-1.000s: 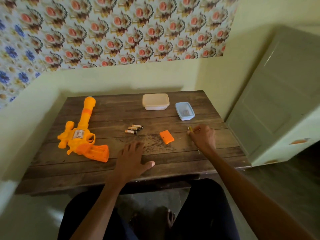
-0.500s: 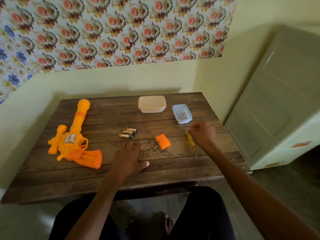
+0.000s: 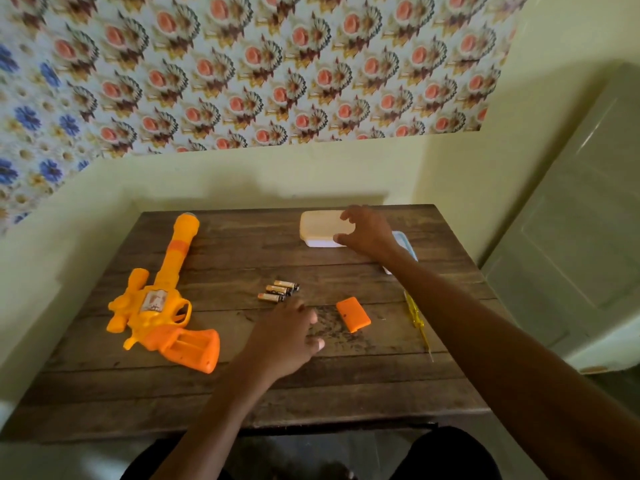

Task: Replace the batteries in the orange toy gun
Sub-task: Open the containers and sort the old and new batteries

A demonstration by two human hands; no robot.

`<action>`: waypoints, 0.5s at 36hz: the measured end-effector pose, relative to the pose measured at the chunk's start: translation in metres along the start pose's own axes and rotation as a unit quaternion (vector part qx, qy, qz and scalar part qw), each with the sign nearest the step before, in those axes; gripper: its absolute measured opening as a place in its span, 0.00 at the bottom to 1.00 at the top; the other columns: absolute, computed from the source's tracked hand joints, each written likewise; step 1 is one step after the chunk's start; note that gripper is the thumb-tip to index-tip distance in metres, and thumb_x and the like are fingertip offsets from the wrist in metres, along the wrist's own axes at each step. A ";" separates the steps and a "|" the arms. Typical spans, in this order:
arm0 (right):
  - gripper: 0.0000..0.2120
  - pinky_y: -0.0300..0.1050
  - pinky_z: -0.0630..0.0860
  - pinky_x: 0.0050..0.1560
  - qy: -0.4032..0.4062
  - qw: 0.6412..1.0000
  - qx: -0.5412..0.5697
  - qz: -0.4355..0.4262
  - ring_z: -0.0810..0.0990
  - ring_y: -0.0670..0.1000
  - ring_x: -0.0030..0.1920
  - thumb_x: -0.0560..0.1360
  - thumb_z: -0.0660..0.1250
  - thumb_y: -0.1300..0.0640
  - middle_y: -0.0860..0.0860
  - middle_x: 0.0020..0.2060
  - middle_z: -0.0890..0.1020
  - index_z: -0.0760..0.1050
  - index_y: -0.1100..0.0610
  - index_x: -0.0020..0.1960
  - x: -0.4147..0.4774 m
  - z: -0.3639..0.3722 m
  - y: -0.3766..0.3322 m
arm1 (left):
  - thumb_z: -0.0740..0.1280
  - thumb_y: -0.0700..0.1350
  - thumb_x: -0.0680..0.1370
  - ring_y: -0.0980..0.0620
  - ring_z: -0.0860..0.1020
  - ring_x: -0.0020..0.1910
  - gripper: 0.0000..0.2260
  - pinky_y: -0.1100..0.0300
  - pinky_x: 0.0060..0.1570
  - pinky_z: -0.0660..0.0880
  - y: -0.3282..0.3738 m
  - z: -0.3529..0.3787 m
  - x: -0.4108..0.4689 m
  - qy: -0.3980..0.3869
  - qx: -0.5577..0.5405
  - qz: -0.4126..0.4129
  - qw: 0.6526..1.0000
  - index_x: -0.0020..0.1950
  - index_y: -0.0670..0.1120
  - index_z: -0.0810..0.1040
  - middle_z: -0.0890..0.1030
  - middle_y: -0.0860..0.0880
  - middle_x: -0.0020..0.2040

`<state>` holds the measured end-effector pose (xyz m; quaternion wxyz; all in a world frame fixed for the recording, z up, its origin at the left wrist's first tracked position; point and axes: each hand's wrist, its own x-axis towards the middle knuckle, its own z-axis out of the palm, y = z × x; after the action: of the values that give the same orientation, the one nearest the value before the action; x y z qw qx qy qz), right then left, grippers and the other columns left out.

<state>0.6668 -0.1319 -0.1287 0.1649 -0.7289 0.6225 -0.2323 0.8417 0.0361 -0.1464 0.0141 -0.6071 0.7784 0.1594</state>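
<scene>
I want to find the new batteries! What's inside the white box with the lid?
Can't tell. The white box has its lid on and isn't see-through, so its inside is hidden. The right hand is over it. Three batteries lie loose on the table.

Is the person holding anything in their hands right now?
The right hand is closing on the near right end of the cream lidded box, not lifting it. The left hand rests flat on the table, holding nothing.

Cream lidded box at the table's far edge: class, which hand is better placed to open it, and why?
Right. The right hand already spreads over the cream box; the left hand rests near the batteries.
</scene>
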 end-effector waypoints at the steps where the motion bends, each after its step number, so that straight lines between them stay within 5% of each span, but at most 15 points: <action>1: 0.30 0.45 0.71 0.56 -0.019 0.999 -0.039 -0.010 0.74 0.55 0.60 0.66 0.76 0.45 0.55 0.59 0.77 0.73 0.53 0.64 0.009 0.004 -0.001 | 0.64 0.57 0.79 0.50 0.69 0.65 0.20 0.55 0.59 0.69 -0.001 0.000 0.000 0.004 0.003 0.005 1.000 0.67 0.50 0.71 0.67 0.50 0.67; 4: 0.43 0.58 0.68 0.65 -0.069 0.988 -0.133 -0.034 0.67 0.61 0.66 0.61 0.79 0.43 0.56 0.66 0.70 0.65 0.51 0.71 0.029 0.013 -0.004 | 0.64 0.56 0.79 0.51 0.69 0.64 0.19 0.56 0.57 0.69 -0.005 0.002 0.002 0.014 0.002 0.017 1.000 0.67 0.50 0.71 0.67 0.51 0.66; 8: 0.48 0.63 0.62 0.68 -0.118 0.977 -0.171 -0.044 0.60 0.62 0.71 0.61 0.79 0.45 0.54 0.72 0.64 0.59 0.51 0.74 0.041 0.018 -0.007 | 0.64 0.55 0.79 0.52 0.69 0.63 0.17 0.58 0.55 0.68 -0.009 0.004 0.004 0.030 -0.005 0.033 0.999 0.66 0.51 0.72 0.68 0.52 0.64; 18: 0.47 0.57 0.71 0.61 -0.059 0.989 -0.121 -0.058 0.66 0.59 0.63 0.57 0.79 0.41 0.55 0.63 0.70 0.66 0.54 0.70 0.024 0.013 -0.021 | 0.64 0.53 0.80 0.56 0.73 0.59 0.14 0.59 0.55 0.73 -0.021 0.006 0.002 0.057 -0.100 0.038 0.993 0.64 0.50 0.74 0.72 0.54 0.62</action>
<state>0.6941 -0.1525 -0.1252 0.0984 -0.7905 0.5922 -0.1211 0.8600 0.0312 -0.1570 -0.0971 -0.5837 0.7803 0.2023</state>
